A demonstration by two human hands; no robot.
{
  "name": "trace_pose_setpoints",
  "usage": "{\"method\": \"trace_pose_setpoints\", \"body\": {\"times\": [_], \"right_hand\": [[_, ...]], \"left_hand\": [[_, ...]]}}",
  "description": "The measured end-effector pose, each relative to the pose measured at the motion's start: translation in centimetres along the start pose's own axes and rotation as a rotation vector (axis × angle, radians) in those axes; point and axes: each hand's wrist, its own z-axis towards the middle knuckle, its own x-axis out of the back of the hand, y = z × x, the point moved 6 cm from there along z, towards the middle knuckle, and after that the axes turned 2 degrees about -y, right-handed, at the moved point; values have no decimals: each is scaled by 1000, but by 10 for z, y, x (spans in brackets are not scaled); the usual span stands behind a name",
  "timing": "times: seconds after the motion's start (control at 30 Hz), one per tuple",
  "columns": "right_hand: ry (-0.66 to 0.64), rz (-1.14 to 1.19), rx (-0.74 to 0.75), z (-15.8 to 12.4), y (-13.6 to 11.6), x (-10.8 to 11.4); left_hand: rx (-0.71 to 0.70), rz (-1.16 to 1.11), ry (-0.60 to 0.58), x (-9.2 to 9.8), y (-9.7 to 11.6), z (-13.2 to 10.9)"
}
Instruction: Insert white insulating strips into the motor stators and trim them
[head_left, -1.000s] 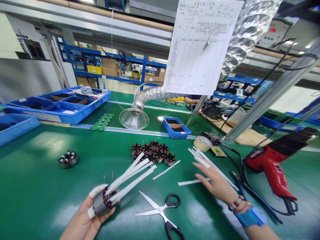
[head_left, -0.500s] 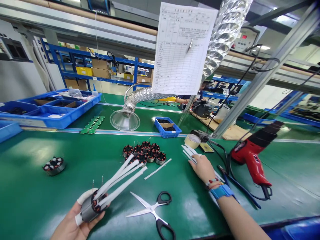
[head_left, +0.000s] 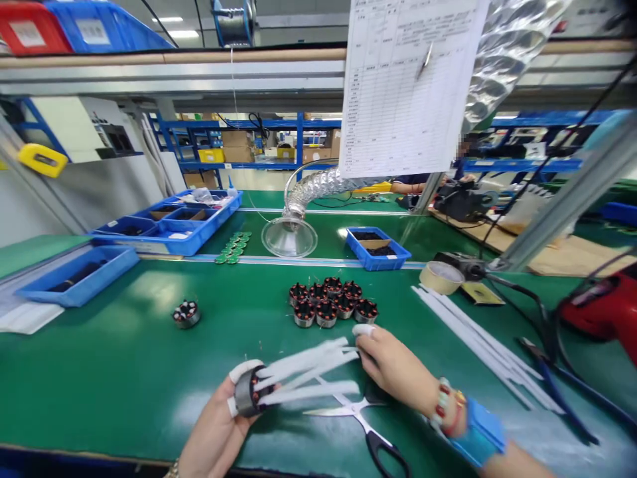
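Observation:
My left hand (head_left: 213,425), with white finger cots, grips a wound motor stator (head_left: 247,392) at the near edge of the green mat. Several white insulating strips (head_left: 308,372) stick out of its slots to the right. My right hand (head_left: 395,370) pinches the ends of the upper strips, its fingertip in a white cot. Below that hand lie steel scissors (head_left: 358,416) with black handles, partly hidden. Several upright stators (head_left: 326,304) stand grouped beyond the hands, with one more stator (head_left: 186,314) to the left. Loose white strips (head_left: 478,342) lie to the right.
A tape roll (head_left: 441,277), blue-handled pliers (head_left: 557,378) and a red heat gun (head_left: 602,312) sit at right. Blue trays (head_left: 169,229) stand at back left, near green round boards (head_left: 233,247) and a glass fume hood (head_left: 289,237). A co-worker's arm (head_left: 413,188) shows beyond.
My right hand has moved left from the loose strips to the strips in the stator. My left hand has shifted right with the stator. The view has swung and levelled.

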Motion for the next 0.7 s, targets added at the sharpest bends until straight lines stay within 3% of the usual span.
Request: {"method": "trace_pose_setpoints", "body": {"times": [0.2,0.3,0.5,0.7], "right_hand": [[36,398,93,-19,-49,22],[65,643,104,-24,-61,26],[35,749,-36,-26,-61,21],[-3,643,-21,-32,-70,-1]], "left_hand": [[96,22,-39,-20,-8,-14],[130,41,-81,-28,-11,-18],[191,22,-269,-46,-13,-26],[171,43,-437,-66,-11,-37]]}}
